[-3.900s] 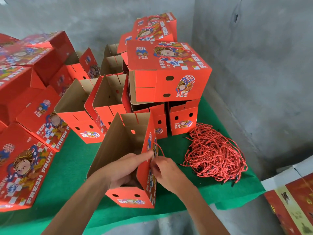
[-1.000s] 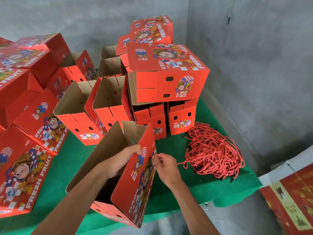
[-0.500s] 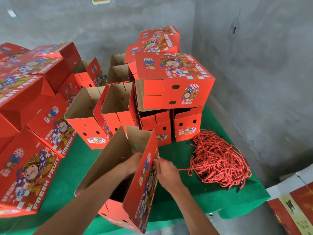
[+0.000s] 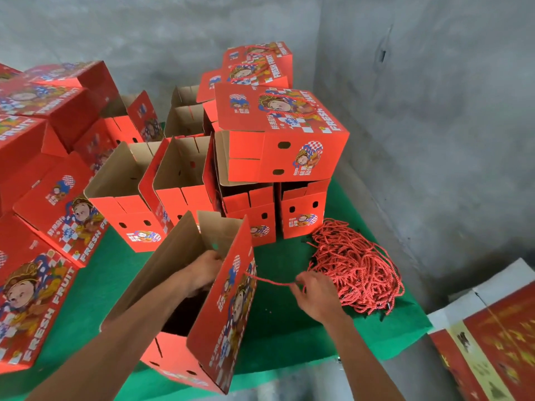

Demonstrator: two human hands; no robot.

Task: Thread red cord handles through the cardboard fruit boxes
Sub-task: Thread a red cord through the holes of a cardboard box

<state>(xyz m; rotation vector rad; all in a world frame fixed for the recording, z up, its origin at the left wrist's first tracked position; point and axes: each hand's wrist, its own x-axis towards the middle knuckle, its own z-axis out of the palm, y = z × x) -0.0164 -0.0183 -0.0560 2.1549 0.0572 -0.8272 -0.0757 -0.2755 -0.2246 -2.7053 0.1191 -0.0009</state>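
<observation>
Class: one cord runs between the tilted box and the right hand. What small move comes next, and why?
Probably draw the red cord through: it runs from the box's printed panel to the right hand, which pinches it, while the left hand reaches inside.

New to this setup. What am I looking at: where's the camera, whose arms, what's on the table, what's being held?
There is no machine here: a person works with bare hands, and the one camera sits on their head, looking forward and down. The green cloth-covered table carries many red printed cardboard fruit boxes, some open, some stacked, and a loose pile of red twisted cords. The left hand reaches inside the open red cardboard box nearest the person. The right hand pinches a single red cord that runs taut to that box's printed side panel.
</observation>
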